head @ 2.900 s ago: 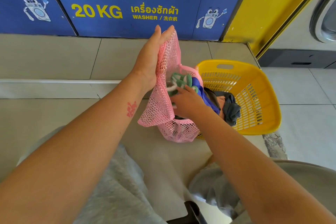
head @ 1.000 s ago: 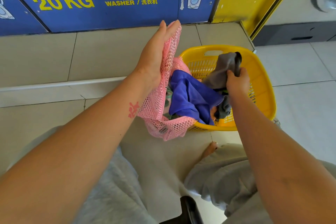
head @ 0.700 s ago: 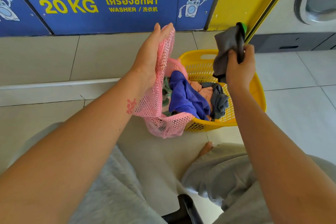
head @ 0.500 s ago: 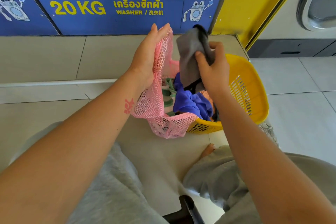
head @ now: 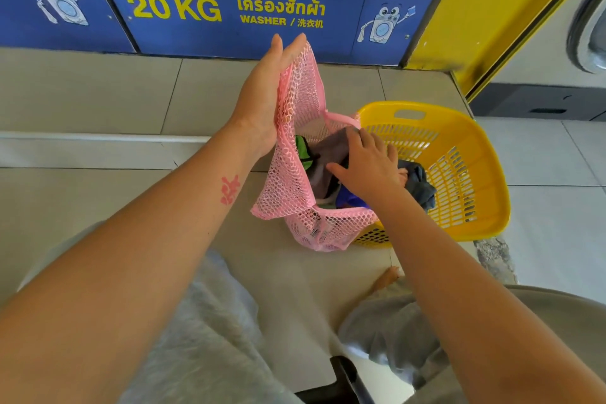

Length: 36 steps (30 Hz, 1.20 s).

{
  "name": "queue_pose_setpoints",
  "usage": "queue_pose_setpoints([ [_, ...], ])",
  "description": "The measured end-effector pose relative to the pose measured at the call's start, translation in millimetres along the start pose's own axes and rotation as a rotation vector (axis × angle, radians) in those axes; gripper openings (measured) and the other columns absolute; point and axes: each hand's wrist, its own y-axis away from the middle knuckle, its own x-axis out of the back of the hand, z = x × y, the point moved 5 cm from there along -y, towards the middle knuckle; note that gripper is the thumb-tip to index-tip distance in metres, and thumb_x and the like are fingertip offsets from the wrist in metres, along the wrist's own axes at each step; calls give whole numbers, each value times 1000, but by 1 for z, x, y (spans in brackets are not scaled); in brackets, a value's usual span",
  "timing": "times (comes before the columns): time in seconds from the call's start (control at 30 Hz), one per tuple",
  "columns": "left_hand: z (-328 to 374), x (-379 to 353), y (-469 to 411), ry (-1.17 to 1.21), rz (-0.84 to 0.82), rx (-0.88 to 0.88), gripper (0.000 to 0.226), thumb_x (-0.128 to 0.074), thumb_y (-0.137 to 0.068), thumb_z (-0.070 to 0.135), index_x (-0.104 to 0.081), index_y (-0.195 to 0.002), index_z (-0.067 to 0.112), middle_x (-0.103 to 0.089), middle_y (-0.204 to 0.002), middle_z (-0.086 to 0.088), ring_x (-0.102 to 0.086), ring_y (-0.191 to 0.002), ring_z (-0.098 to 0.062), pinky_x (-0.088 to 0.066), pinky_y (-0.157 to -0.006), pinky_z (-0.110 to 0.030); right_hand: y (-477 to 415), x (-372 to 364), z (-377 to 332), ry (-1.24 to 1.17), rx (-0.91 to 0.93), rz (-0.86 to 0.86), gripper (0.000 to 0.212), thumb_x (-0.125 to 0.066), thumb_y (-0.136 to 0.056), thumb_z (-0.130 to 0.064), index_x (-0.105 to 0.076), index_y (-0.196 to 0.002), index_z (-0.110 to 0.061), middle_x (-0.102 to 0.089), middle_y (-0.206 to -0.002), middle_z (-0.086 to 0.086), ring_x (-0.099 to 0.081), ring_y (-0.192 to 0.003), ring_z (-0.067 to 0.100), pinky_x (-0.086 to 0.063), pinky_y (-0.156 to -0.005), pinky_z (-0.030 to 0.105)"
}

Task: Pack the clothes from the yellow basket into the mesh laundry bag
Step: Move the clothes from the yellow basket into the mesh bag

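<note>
My left hand (head: 262,102) holds up one side of the pink mesh laundry bag (head: 295,180), keeping its mouth open. The bag leans against the near left corner of the yellow basket (head: 459,147) on the tiled floor. My right hand (head: 367,164) rests on a grey garment (head: 328,157) inside the bag's mouth, fingers spread over it. Green cloth (head: 303,151) and blue cloth (head: 351,200) show inside the bag. A dark grey garment (head: 419,184) lies in the basket beside my right wrist.
A blue washer panel (head: 229,10) marked 20 KG runs along the back, with a yellow panel (head: 492,10) to its right. A raised tile step (head: 98,141) crosses the floor. My knees in grey cloth (head: 196,338) fill the bottom.
My right hand lifted the grey garment out of the basket, carried it left over the bag and pushed it down into the bag's mouth. The left hand kept holding the bag up.
</note>
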Motion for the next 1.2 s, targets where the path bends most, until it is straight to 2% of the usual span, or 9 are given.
queue_pose_setpoints([
  [0.13,0,-1,1,-12,1,-1,52,-34,-101,58,-58,-140,33,-38,-163,0,-39,-148,-24,-29,-122,-57,3,-4,-2,19,9,72,65,-57,-90,-41,-29,-145,-19,-38,-149,13,-36,-136,35,-27,-112,51],
  [0.3,0,-4,4,-45,1,-6,51,-33,-102,57,-57,-141,35,-37,-164,0,-36,-150,-25,-28,-122,-59,-4,0,14,-175,-255,97,87,-55,-89,-53,-9,-153,-18,-40,-149,12,-32,-139,33,-22,-112,53],
  [0.4,-1,-5,4,-41,-2,-1,49,-33,-102,57,-59,-138,36,-37,-164,1,-36,-150,-24,-28,-122,-58,-9,2,20,-157,-275,92,68,-53,-88,-56,-34,-141,-18,-52,-137,10,-37,-132,33,-26,-105,53],
  [0.5,0,-3,4,-39,2,-1,48,-35,-100,58,-61,-135,38,-37,-164,1,-36,-150,-23,-28,-122,-58,-8,18,10,-99,-158,285,34,-52,-91,-39,-52,-117,-16,-62,-117,8,-44,-117,33,-30,-93,48],
  [0.67,-2,-4,2,-41,2,0,50,-37,-98,61,-60,-135,38,-38,-163,1,-38,-149,-23,-28,-122,-56,1,27,-34,-74,222,499,22,-53,-89,-33,-62,-104,-20,-66,-101,2,-53,-103,31,-31,-91,46],
  [0.77,-1,-4,3,-41,1,2,54,-39,-93,63,-58,-138,39,-36,-164,3,-35,-150,-22,-27,-123,-57,0,1,-57,0,436,159,38,-38,-94,-43,-62,-121,-30,-59,-130,-4,-44,-130,30,-23,-108,57],
  [0.83,-1,-5,3,-42,3,7,52,-37,-95,63,-58,-137,40,-36,-164,4,-34,-151,-22,-26,-122,-58,1,-25,-54,215,435,-153,46,-28,-98,-50,-49,-136,-37,-41,-150,-10,-17,-148,27,2,-115,60],
  [0.9,-2,-6,3,-44,-1,13,51,-36,-96,62,-58,-136,41,-37,-163,4,-35,-150,-22,-26,-122,-59,1,-32,-47,262,407,-240,48,-25,-97,-55,-47,-137,-40,-39,-151,-11,-10,-150,25,10,-114,59],
  [1.2,-10,-23,-4,-30,9,58,63,-44,-90,64,-52,-146,35,-42,-161,5,-40,-147,-20,-28,-122,-56,-14,6,29,-149,187,243,46,-38,-98,-46,-55,-133,-22,-57,-139,3,-39,-139,27,-17,-118,50],
])
